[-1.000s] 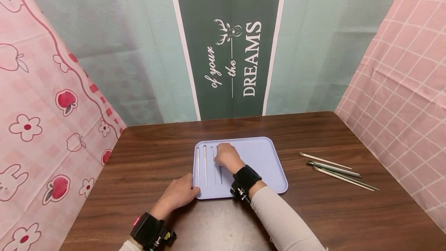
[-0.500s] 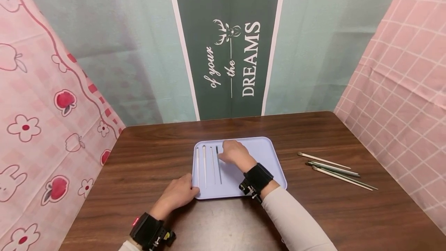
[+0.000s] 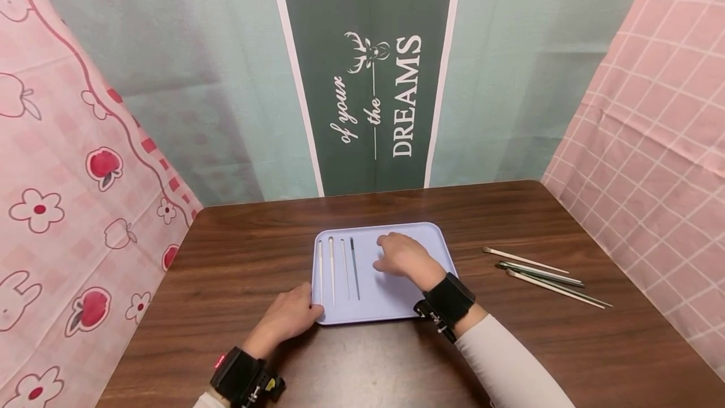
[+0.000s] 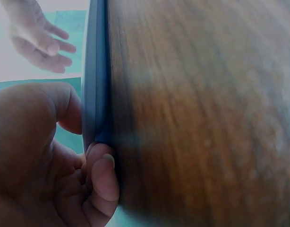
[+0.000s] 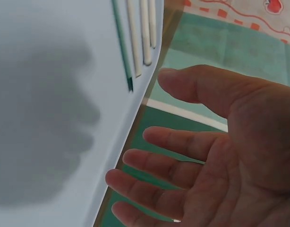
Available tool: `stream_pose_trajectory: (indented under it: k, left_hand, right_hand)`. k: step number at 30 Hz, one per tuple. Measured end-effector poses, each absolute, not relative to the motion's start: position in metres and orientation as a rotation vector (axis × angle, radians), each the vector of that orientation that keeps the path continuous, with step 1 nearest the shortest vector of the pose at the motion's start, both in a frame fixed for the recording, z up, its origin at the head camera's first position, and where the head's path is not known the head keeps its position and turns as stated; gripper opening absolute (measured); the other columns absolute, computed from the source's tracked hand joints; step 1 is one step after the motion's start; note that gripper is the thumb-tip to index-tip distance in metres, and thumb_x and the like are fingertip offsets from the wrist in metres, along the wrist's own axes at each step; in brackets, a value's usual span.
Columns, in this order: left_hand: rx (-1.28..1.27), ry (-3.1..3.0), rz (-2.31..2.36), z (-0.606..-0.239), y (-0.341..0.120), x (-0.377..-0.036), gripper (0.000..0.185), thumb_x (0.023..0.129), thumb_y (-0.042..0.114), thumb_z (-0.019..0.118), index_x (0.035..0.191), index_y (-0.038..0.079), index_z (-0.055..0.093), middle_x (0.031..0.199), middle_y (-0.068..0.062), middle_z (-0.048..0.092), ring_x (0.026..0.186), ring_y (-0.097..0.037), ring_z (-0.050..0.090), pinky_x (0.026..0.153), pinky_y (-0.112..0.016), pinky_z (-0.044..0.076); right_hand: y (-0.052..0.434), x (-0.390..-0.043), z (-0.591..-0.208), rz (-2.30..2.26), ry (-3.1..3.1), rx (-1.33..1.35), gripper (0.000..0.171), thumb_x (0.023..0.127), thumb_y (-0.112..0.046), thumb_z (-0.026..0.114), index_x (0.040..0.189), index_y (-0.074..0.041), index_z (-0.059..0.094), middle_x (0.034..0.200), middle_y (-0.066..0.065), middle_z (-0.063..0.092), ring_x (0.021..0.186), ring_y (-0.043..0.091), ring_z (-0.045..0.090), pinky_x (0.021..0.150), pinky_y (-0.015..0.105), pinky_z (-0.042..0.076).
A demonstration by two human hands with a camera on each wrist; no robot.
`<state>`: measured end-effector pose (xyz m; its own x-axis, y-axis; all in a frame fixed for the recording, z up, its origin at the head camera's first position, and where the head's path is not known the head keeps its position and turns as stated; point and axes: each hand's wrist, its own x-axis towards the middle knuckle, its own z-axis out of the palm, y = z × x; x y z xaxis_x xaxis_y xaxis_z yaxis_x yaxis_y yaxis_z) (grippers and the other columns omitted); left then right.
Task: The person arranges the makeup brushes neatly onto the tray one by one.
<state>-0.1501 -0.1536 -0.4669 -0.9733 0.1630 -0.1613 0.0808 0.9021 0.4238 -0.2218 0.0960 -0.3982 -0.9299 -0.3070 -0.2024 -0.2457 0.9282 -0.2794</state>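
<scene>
The tray (image 3: pixel 419 298), a flat lavender slab with rounded corners and a low raised rim, lay at the centre of the dark wood-grain table (image 3: pixel 566 345) in the head view. Four thin sticks lay parallel on its left part: three pale ones (image 3: pixel 331 271) and one dark stick (image 3: pixel 354 267) at their 3 o'clock side. The left hand (image 3: pixel 289 317) gripped the tray's corner at 7 o'clock, thumb lying on the rim and fingers tucked beneath, the forearm reaching up from 7 o'clock with a black strap at the wrist. The right hand (image 3: pixel 401 255) hovered above the middle of the tray, just to the 3 o'clock side of the dark stick, fingers relaxed and apart, holding nothing; its sleeve was smooth and cream. Well apart at 3 o'clock on the table lay a loose bundle of slender sticks (image 3: pixel 544 276), pale and green.

In the left wrist view, the left hand (image 4: pixel 46 161) clamped the tray's edge (image 4: pixel 94 85), thumb above and a curled finger below, against the blurred brown table.

In the right wrist view, the right hand (image 5: pixel 216 165) was spread, palm showing, fingers (image 5: pixel 168 168) separate and gently bent, empty. The smooth matte tray (image 5: pixel 50 142) carried the hand's soft shadow, with the sticks at 12 o'clock.
</scene>
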Motion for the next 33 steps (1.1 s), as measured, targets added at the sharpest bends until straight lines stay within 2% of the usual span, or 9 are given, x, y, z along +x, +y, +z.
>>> stream_pose_trajectory:
  k: [11, 22, 33]
  left_hand:
    - [0.19, 2.89, 0.624, -0.467, -0.153, -0.15, 0.025, 0.084, 0.026, 0.066, 0.094, 0.005, 0.057, 0.076, -0.003, 0.052, 0.067, -0.022, 0.049, 0.061, -0.038, 0.042]
    - [0.184, 2.884, 0.628, -0.466, -0.152, -0.149, 0.025, 0.084, 0.026, 0.066, 0.094, 0.005, 0.057, 0.076, -0.003, 0.052, 0.066, -0.021, 0.049, 0.061, -0.037, 0.042]
    - [0.21, 2.886, 0.635, -0.465, -0.152, -0.15, 0.024, 0.085, 0.026, 0.066, 0.095, 0.005, 0.057, 0.077, -0.003, 0.052, 0.067, -0.021, 0.049, 0.061, -0.037, 0.042]
  right_hand:
    - [0.131, -0.212, -0.401, -0.361, 2.88, -0.39, 0.058, 0.087, -0.029, 0.075, 0.134, 0.0, 0.059, 0.134, 0.02, 0.06, 0.125, 0.034, 0.056, 0.103, 0.048, 0.045]
    - [0.164, -0.202, -0.405, -0.379, 2.921, -0.396, 0.057, 0.087, -0.027, 0.074, 0.133, 0.003, 0.059, 0.133, 0.024, 0.059, 0.126, 0.039, 0.056, 0.102, 0.053, 0.045]
    - [0.196, -0.19, -0.406, -0.4, 2.914, -0.284, 0.058, 0.089, -0.026, 0.074, 0.135, 0.005, 0.056, 0.137, 0.029, 0.055, 0.128, 0.045, 0.052, 0.103, 0.056, 0.042]
